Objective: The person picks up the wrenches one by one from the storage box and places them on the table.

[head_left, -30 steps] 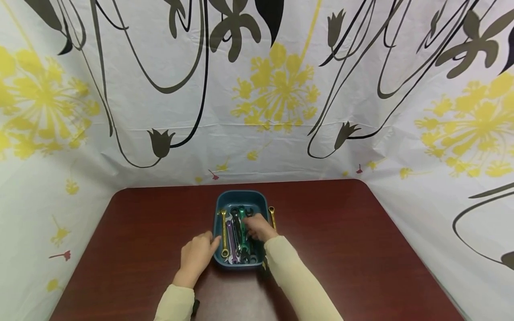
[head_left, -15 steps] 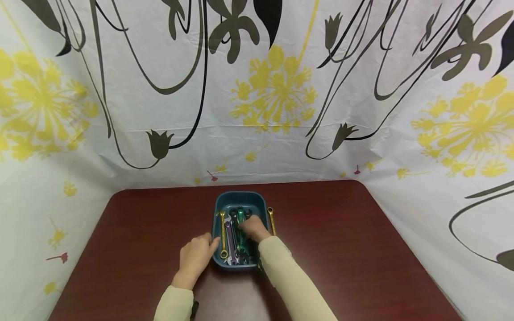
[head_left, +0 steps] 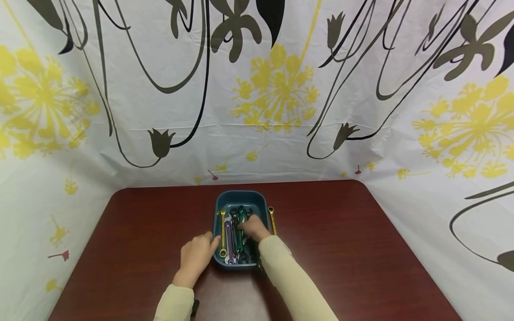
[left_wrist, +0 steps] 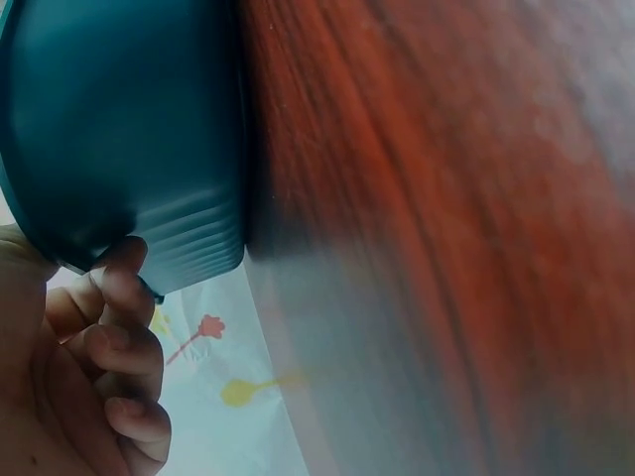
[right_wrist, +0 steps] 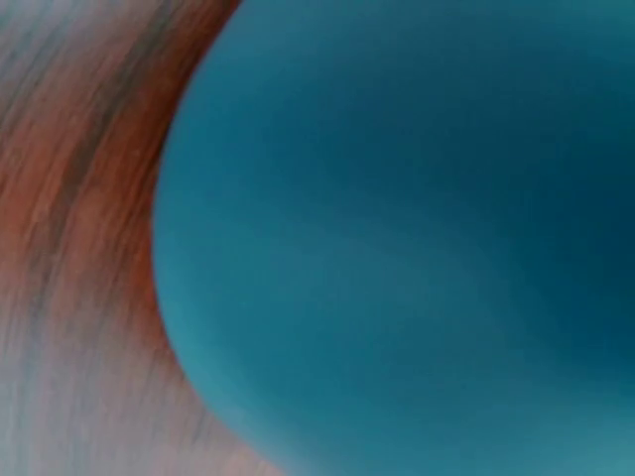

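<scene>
A dark teal tray (head_left: 241,196) stands on the table with several combination wrenches lying lengthwise in it. My left hand (head_left: 195,254) grips the tray's left rim, thumb above; in the left wrist view its curled fingers (left_wrist: 134,347) sit under the rim. Inside the tray, my right hand (head_left: 254,228) pinches a green wrench (head_left: 239,243) near its middle, fingertips partly hidden. To its left lie a purple wrench (head_left: 229,240) and a gold wrench (head_left: 222,234). Only the tray's blurred outer wall (right_wrist: 347,248) and the table fill the right wrist view.
Another gold wrench (head_left: 271,217) lies outside, along the tray's right side, partly covered by the right arm. The reddish-brown table (head_left: 341,249) extends around the tray. A patterned white cloth (head_left: 257,156) hangs behind the table and at both sides.
The right hand has shifted slightly left in the tray and its fingers have closed in on the green wrench, whose near end has swung left. The left hand stays at the rim.
</scene>
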Motion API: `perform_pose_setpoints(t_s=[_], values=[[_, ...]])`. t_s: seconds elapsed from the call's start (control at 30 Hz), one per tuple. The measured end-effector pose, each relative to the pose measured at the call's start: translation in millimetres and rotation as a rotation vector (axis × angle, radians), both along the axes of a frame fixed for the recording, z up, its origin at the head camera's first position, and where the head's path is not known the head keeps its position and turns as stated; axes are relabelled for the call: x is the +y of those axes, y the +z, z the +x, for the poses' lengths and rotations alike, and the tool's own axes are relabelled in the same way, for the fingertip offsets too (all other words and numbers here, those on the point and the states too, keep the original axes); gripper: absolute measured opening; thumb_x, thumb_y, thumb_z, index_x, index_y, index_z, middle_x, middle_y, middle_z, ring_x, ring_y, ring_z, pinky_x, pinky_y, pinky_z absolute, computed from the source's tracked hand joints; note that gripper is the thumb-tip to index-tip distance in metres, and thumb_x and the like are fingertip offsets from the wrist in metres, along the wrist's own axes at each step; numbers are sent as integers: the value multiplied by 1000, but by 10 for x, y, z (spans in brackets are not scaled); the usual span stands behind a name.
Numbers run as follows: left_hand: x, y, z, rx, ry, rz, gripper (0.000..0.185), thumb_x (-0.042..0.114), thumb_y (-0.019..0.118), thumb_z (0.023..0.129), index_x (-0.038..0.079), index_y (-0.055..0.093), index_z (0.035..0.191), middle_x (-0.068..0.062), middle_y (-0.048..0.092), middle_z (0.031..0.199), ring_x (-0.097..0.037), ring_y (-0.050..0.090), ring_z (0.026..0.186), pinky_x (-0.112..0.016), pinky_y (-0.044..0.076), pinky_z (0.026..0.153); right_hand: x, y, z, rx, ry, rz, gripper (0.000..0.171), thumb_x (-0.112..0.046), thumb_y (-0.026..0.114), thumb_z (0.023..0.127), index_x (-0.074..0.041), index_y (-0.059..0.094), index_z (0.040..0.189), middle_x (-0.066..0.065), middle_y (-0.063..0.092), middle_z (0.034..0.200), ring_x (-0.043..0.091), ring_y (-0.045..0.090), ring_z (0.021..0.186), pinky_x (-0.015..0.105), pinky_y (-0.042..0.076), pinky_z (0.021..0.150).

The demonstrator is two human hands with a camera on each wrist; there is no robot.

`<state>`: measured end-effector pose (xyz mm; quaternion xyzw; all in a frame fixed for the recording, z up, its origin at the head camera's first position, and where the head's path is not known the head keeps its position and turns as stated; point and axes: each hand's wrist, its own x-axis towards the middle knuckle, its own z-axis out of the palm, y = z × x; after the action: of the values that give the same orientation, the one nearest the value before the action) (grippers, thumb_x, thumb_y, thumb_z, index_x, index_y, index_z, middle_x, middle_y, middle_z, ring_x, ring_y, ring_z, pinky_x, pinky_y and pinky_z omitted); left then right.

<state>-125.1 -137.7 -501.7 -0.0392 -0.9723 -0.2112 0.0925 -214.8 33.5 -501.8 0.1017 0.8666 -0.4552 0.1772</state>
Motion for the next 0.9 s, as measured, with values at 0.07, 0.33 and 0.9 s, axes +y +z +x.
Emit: perform_pose_setpoints(t_s=[0.07, 0.33, 0.9], values=[[-1, 2, 5, -15, 0, 1, 38, 35, 60, 95, 14, 46, 66, 2, 34, 52, -12, 31, 42, -26, 21, 43, -3, -8, 4, -16, -3, -5, 17, -10, 65, 88, -3, 55, 76, 0, 42, 55, 12, 40, 45, 27, 37, 46], [6, 8, 22, -64, 4, 21, 40, 37, 58, 96, 15, 43, 65, 2, 33, 52, -13, 31, 44, -27, 21, 44, 12, -64, 31, -10, -18, -51, 14, -8, 63, 88, -3, 55, 79, 0, 42, 55, 12, 38, 44, 27, 35, 45], [15, 29, -30, -75, 11, 43, 40, 37, 57, 97, 14, 44, 65, 1, 34, 53, -13, 31, 44, -27, 22, 44, 60, -50, -52, -8, -15, -125, 27, -13, 61, 87, -11, 52, 63, -1, 43, 54, 13, 40, 43, 27, 33, 42]])
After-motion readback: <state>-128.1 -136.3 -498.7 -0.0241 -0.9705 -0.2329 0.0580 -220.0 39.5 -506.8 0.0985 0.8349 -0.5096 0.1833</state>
